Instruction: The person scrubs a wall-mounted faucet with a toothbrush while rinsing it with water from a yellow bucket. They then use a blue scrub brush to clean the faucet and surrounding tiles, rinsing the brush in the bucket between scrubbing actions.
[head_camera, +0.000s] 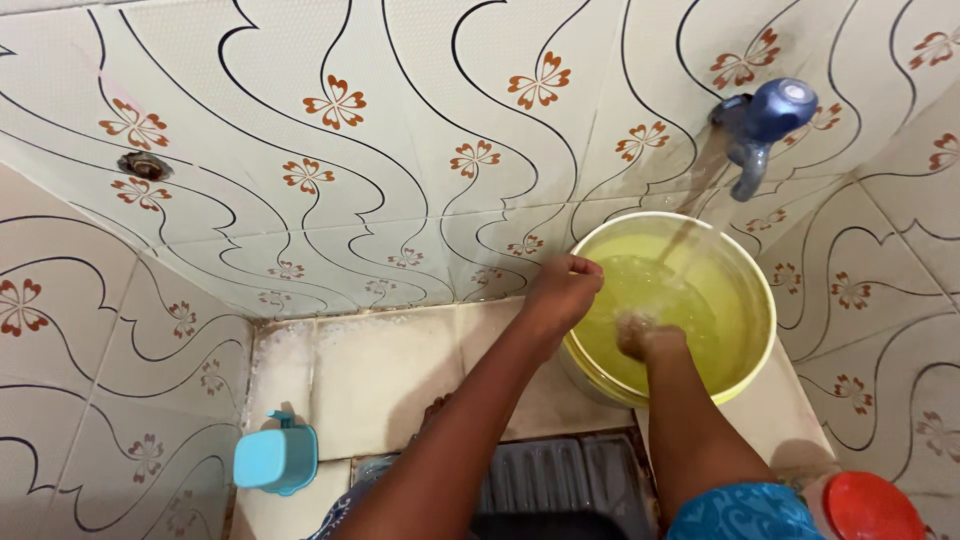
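Clearly the yellow bucket (745, 330) sits right of centre in the frame, beneath the blue tap (765, 125) at upper right, whose water stream falls into it. Closed around the bucket's near-left rim is the left hand (562, 290), while the right hand (645, 335) is dipped inside, in the splashing water; whether its fingers are spread or curled I cannot tell. Both arms reach up from the lower edge.

The single head-worn camera is looking steeply down and forward from close above the person's arms, facing a tiled corner wall (400, 150), taking in the yellow bucket (745, 330) at far right and the floor (380, 380) near the bottom edge.
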